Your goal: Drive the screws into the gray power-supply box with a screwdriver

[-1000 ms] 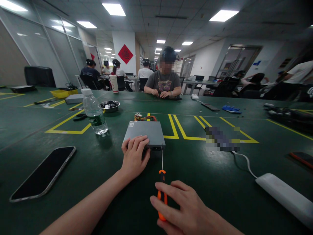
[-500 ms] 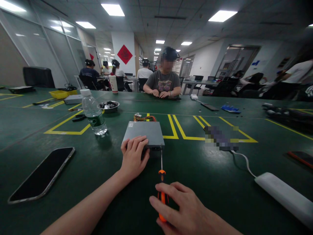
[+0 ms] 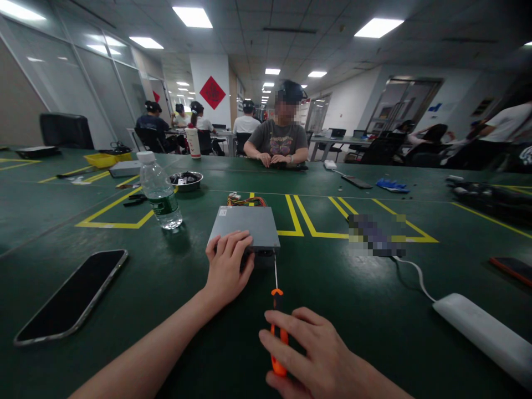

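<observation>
A grey metal computer power supply (image 3: 245,221) lies on the green table, its bundle of coloured cables (image 3: 249,201) at the far side. My left hand (image 3: 228,263) rests on its near left part, fingers over the top and thumb against the front face. My right hand (image 3: 305,349) has its fingers around the orange and black handle of a screwdriver (image 3: 278,332). The screwdriver's shaft points away from me, and its tip meets the right end of the power supply's front face. The screw, if any, is too small to make out.
To the left stand a water bottle (image 3: 161,194) and a metal bowl (image 3: 185,180) of small parts; a phone (image 3: 72,296) lies nearer. A white power strip (image 3: 482,332) with a cable lies right. Across the table sits a person (image 3: 277,138).
The screwdriver's handle has shifted slightly right, and the fingers of my right hand have moved a little on it. My left hand and the power supply stay in place.
</observation>
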Demonstrator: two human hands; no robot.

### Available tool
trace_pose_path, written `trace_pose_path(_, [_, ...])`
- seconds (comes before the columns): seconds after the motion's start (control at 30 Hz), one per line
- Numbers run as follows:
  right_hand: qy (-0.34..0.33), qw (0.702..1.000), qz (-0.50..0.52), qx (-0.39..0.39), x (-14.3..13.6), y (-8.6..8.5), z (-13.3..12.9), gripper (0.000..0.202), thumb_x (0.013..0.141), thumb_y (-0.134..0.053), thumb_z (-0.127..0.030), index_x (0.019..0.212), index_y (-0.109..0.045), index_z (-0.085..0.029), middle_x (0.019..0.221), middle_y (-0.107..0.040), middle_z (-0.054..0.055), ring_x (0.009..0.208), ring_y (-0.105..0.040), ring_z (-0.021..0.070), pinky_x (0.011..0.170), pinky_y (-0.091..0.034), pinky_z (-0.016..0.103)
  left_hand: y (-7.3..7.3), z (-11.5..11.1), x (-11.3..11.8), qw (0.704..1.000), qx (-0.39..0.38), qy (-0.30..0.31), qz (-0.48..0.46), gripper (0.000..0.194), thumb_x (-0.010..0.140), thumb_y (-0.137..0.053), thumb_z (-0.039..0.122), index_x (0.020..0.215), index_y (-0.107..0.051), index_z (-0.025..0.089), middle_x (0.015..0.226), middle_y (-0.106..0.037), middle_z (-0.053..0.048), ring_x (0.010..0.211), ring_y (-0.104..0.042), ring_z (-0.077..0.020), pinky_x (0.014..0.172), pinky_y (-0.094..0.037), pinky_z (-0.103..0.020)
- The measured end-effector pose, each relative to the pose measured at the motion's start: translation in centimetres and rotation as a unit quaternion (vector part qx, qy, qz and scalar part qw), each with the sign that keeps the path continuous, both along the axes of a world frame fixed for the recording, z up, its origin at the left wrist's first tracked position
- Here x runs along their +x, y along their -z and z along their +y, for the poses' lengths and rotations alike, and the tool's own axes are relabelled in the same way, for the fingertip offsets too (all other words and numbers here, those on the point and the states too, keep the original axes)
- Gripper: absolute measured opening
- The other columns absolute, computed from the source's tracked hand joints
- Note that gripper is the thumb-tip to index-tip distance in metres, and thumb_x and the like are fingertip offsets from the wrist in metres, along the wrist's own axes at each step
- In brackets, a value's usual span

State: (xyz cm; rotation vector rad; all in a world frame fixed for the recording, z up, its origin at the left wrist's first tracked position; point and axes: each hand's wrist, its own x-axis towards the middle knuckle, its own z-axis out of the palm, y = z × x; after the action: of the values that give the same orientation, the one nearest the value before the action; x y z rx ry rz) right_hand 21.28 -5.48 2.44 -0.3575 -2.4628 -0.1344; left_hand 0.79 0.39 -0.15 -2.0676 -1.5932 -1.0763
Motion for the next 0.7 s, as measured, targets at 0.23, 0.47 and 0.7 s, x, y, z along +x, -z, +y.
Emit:
trace_pose_path(0.23, [0.018,0.997,0.075,-0.003,0.18,0.58,0.00,0.033,0.092,-0.044,-0.045,0.095,-0.051,-0.013,0.096,-0.068,0.014,0.083,-0.066,0.0167,0.073,-0.051,0.028,0.05,-0.05,-0.04,1.000,-0.004,0.000,-0.002,0.027,0.083,-0.050,0.024,0.110,-0.051,0.026,0.119,-0.058,-0.003,0.114,-0.048,-0.0218,0.099,-0.022,-0.044])
trace_pose_path(0.47, [0.006,0.999,0.029,0.030,0.00,-0.34,0.14,0.027,0.095,-0.040,-0.032,0.104,-0.055,-0.012,0.095,-0.067,0.014,0.087,-0.065,0.0177,0.068,-0.051,0.028,0.15,0.01,-0.10,1.000,-0.001,-0.002,0.002,0.027,0.083,-0.049,0.025,0.110,-0.050,0.026,0.120,-0.058,-0.003,0.115,-0.047,-0.0214,0.099,-0.022,-0.044])
trace_pose_path(0.7, [0.030,0.997,0.073,-0.028,0.46,0.60,0.15,0.034,0.090,-0.047,-0.045,0.102,-0.048,-0.013,0.101,-0.065,0.016,0.090,-0.064,0.0202,0.076,-0.052,0.031,0.05,-0.02,-0.03,1.000,0.001,-0.002,0.001,0.027,0.082,-0.050,0.024,0.109,-0.051,0.026,0.120,-0.058,-0.003,0.114,-0.048,-0.0216,0.099,-0.022,-0.044])
